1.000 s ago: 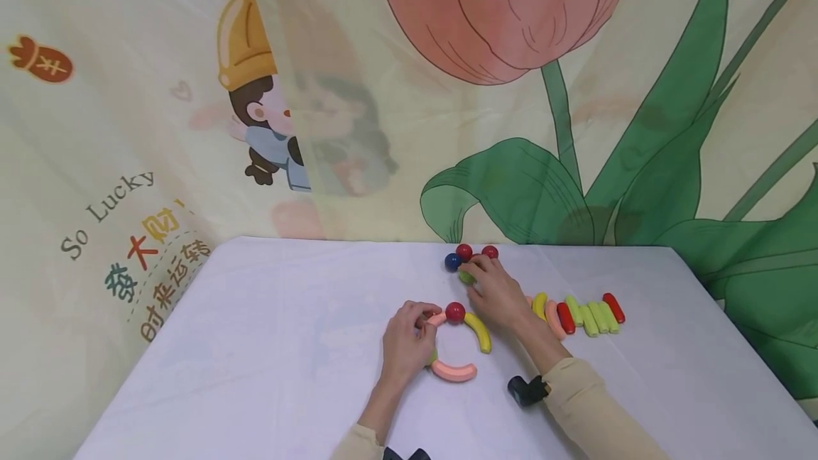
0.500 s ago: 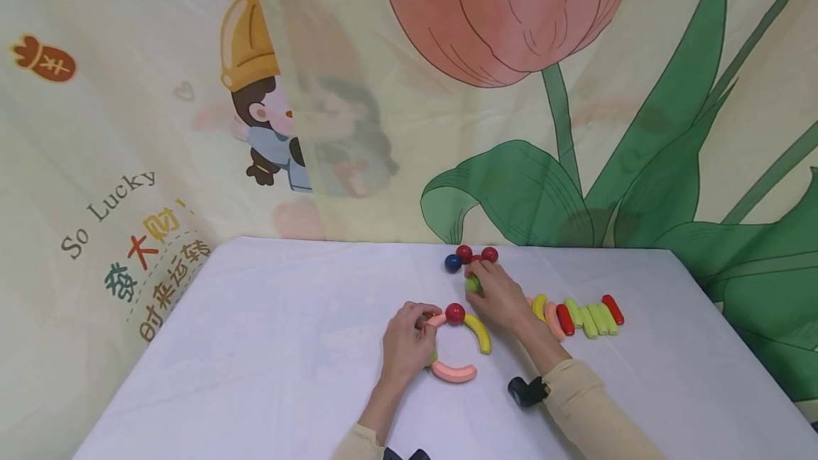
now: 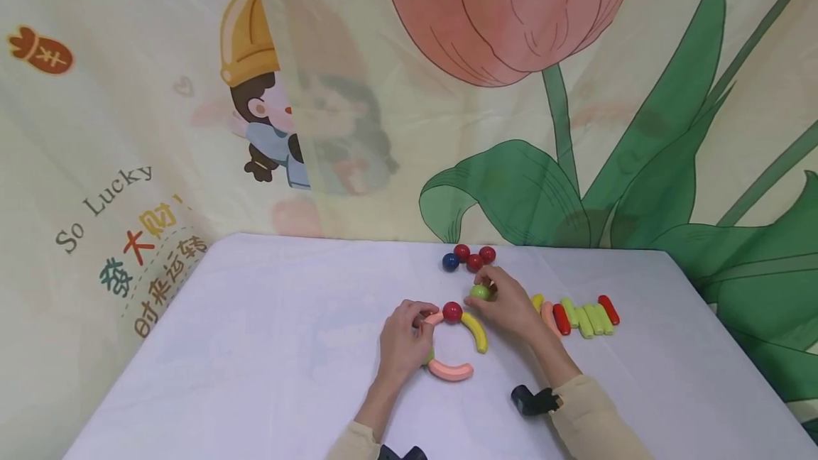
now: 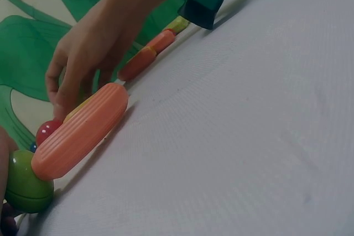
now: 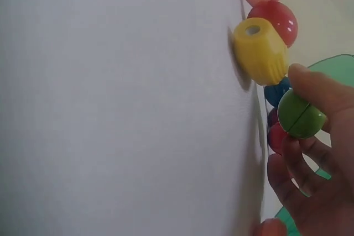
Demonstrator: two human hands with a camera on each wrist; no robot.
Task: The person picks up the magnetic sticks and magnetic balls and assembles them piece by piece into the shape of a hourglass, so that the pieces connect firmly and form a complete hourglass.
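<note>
Our right hand (image 3: 511, 304) pinches a green ball (image 3: 479, 292) at centre frame, just up and right of the yellow curved piece (image 3: 475, 332), whose long axis runs down-right from the red ball (image 3: 451, 312). Our left hand (image 3: 402, 343), lower left, curls on the pink curved piece (image 3: 435, 318). The right wrist view alone shows the yellow piece's hollow end (image 5: 253, 30).

Left hand (image 3: 402, 343) lies with fingers (image 3: 418, 318) curled; right hand (image 3: 511, 307) pinches with curled fingers (image 3: 488, 282).
</note>
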